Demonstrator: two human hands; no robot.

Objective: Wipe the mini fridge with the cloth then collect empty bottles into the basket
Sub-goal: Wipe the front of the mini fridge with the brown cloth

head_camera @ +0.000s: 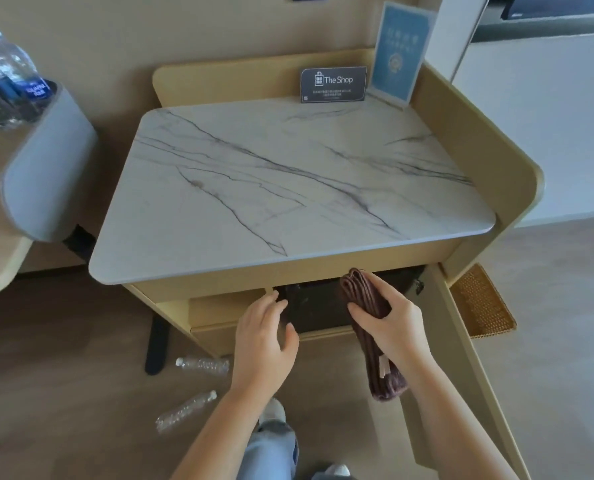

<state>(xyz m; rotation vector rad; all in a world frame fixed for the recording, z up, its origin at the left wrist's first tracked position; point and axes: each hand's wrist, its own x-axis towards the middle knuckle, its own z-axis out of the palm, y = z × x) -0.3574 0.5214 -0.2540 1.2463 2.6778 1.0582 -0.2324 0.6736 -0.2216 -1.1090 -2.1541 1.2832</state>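
Jeans leg (275,448) and pale shoe (274,410) sit nearest, just below the two grips. Right grip (396,327) is clamped on the folded brown cloth (365,299), thumb on the near face, fingers wrapped behind. The cloth stands on edge, one end hanging below the wrist. Left grip (264,337) has fingers apart and relaxed and holds nothing, its fingertips at the left edge of the black mini fridge (314,308). The fridge sits in the recess under the marble worktop (288,174), directly ahead of both grips.

Step in hand, by my reading: getting cloth onto fridge.
- Turn the cloth so a broad face meets the surface, not the folded edge.
- Work in overlapping passes, far side towards near.
- Steady the cabinet with the left grip.
- Mind the worktop lip just above the right grip's knuckles.
- The fridge lies in shadow, so how much of it is reachable cannot be told.

Counts:
- Cloth: one.
- Mini fridge: one.
- Wicker basket (479,303): one, on the floor well right of the right grip.
- Empties on the floor, left of the left grip: two, upper empty bottle (202,366) and lower empty bottle (184,412), both lying down.
- Labelled water bottles (8,74), far up-left of the left grip: blurred, at least two, exact number unclear.
- Signs at the worktop's back: two, "The Shop" card (333,84) and blue framed sign (401,53).
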